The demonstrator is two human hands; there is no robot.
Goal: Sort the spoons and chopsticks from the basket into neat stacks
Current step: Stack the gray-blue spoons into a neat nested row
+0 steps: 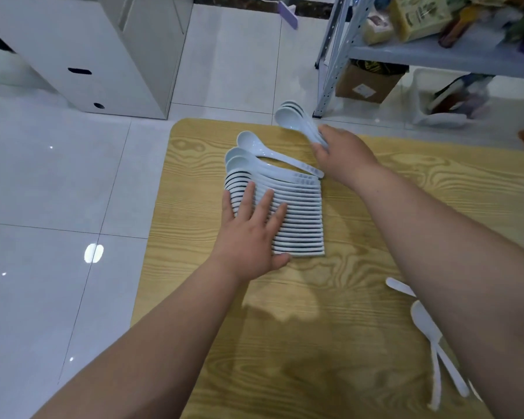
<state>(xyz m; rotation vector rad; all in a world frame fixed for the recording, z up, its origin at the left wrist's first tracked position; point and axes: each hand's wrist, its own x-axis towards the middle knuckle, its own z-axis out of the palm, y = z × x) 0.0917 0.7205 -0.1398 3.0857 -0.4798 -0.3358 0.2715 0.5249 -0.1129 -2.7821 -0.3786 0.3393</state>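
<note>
Left hand [251, 234] flat, fingers spread, pressing the row of spoons [297, 213] mid-frame on the table [315, 328]. Right hand [342, 155] grips a spoon bunch [294, 116] at upper centre. Loose spoons [427, 328] lie lower right.

Pale blue spoons [297, 219] overlapped in tabletop row

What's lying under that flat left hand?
The left hand rests flat on a long row of nested white spoons on the wooden table. The spoon parts beneath its palm are hidden.
</note>
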